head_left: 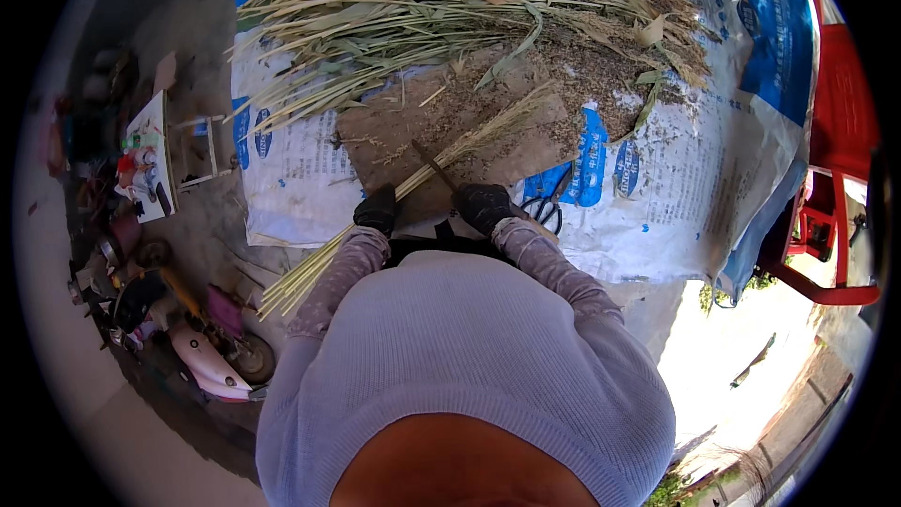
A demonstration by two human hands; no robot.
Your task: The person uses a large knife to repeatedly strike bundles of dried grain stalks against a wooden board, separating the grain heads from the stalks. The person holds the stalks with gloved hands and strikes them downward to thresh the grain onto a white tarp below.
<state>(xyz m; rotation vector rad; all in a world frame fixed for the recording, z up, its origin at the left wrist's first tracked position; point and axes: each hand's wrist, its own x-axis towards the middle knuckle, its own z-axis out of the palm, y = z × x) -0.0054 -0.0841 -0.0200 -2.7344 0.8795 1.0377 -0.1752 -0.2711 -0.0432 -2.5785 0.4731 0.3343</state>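
My left hand point(377, 210), in a black glove, is closed round a thin bundle of dry stalks point(310, 274). The cut-looking pale ends point down to the left past my forearm, and the feathery seed heads reach up to the right over a brown board point(380, 152). In my right hand point(483, 207), also gloved in black, is a dark narrow knife point(432, 163). Its blade slants up to the left and crosses the stalks, lying on or just over them; contact cannot be made out. Scissors point(547, 209) with dark handles lie just right of my right hand.
A large heap of stalks with seed heads point(404, 23) covers the far side, with loose seeds point(601, 84) scattered nearby. Under everything spreads a white and blue printed sheet point(685, 216). Red plastic chairs point(845, 103) stand at right, a pink scooter point(206, 357) at lower left.
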